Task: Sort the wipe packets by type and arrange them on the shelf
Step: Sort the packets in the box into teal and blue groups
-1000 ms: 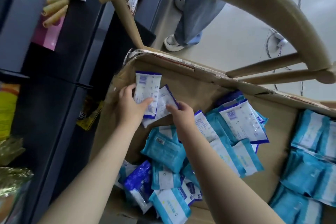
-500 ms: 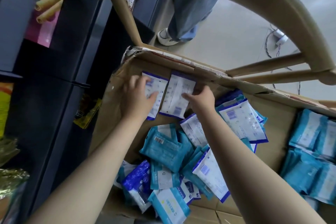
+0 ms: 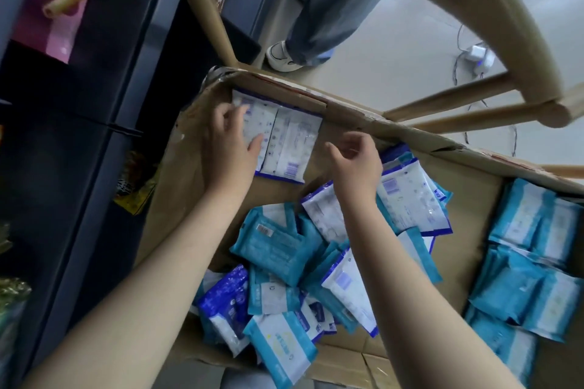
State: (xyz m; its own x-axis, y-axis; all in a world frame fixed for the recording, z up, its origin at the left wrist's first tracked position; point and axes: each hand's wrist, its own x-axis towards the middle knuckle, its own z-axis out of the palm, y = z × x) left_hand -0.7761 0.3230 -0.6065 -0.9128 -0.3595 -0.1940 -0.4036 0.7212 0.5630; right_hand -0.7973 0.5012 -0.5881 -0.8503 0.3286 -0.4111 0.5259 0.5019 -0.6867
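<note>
- Where the cardboard box (image 3: 395, 133) wall runs across mid-frame, two white packets (image 3: 284, 142) are laid side by side against it; bare cardboard is left below them.
- One packet is pressed flat by the left hand (image 3: 230, 142), fingers spread.
- Nothing is held by the right hand (image 3: 357, 161), loosely curled above the loose pile (image 3: 300, 262).

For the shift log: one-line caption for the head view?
Left hand presses two white packets into the cardboard box corner; right hand hovers empty.
</note>
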